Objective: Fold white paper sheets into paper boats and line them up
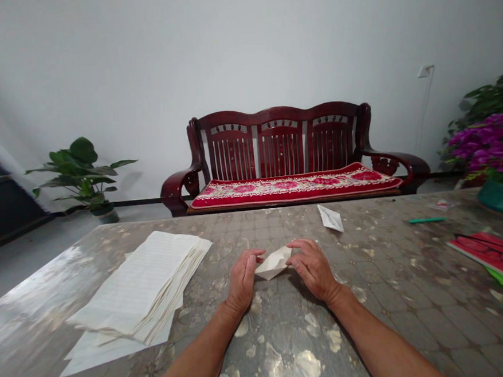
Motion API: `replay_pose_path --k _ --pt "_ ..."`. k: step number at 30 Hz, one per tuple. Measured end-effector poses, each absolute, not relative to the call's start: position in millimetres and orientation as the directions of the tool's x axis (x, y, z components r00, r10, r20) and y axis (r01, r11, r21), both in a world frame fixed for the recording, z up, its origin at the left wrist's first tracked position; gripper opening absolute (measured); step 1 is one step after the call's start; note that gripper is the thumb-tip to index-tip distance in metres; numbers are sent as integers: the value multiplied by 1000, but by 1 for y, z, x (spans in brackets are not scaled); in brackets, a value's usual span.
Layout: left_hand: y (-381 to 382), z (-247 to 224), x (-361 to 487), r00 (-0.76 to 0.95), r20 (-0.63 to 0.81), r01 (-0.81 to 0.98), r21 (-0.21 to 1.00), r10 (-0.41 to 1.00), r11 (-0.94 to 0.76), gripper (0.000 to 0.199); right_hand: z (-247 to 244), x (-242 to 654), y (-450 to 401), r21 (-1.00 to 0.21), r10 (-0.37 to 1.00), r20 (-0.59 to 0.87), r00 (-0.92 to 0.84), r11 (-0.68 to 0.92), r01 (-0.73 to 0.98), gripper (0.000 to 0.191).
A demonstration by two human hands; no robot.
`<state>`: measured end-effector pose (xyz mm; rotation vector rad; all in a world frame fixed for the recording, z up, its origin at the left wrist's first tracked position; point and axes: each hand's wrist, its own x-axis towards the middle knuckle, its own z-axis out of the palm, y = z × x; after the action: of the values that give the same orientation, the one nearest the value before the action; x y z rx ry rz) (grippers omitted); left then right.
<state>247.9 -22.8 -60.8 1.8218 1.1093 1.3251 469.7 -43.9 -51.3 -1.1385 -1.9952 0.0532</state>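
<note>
A glossy patterned cover is seen on the table (398,310). A stack of lined paper (137,282) is laid at the left, and a folded sheet (274,264) is placed at the centre, with a second folded sheet (330,218) beyond it. A green pen (426,220), a red booklet (493,258) and a teal pot (502,197) are set at the right.
</note>
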Motion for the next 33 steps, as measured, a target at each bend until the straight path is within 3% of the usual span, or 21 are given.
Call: replay_pose_path --k 8,13,21,27,33 --pt "-19 -64 251 217 398 166 885 891 -436 54 -54 470 -41 -411 728 638 -250 596 689 40" --pt "-24 -62 252 365 358 118 898 860 -424 49 -57 470 -38 -418 678 695 -238 651 634 36" --pt "-25 -58 252 526 325 159 870 786 -467 34 -64 472 -35 -543 732 667 -136 603 585 38" --pt "-23 -59 256 512 386 209 811 767 -547 22 -69 471 -32 -657 788 614 -39 538 527 43" --pt "-18 -70 261 446 537 271 682 716 -679 34 -70 472 -29 -694 801 599 6 515 503 47"
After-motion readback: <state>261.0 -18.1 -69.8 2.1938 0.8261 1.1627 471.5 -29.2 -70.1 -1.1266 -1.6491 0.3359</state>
